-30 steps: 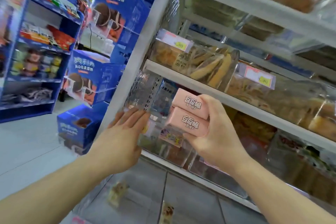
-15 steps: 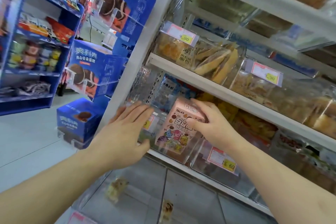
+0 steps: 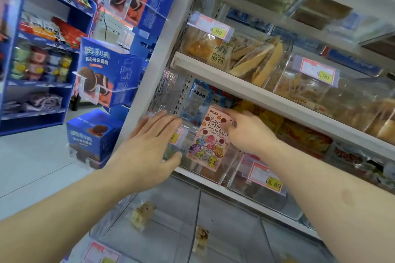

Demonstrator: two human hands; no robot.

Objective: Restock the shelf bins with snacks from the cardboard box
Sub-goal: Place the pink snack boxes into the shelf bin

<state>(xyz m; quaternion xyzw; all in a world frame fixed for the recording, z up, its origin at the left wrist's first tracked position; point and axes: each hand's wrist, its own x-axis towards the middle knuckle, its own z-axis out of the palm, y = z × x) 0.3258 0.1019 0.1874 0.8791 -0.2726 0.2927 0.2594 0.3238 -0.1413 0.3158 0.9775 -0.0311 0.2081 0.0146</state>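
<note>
At the left end of the middle shelf | right hand grips a pink snack box by its top edge, lowering it into a clear bin | left hand, fingers straight, steadies the bin front | box looks light, stiff, crushable: best held by its edges

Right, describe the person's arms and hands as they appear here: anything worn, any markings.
Both forearms are bare as far as the picture shows: no sleeves, gloves, watch or bracelet in view. The left hand shows no ring. The right hand has a decorated nail with small dark dots on a pale base. A faint round mark sits on the right forearm.
</note>
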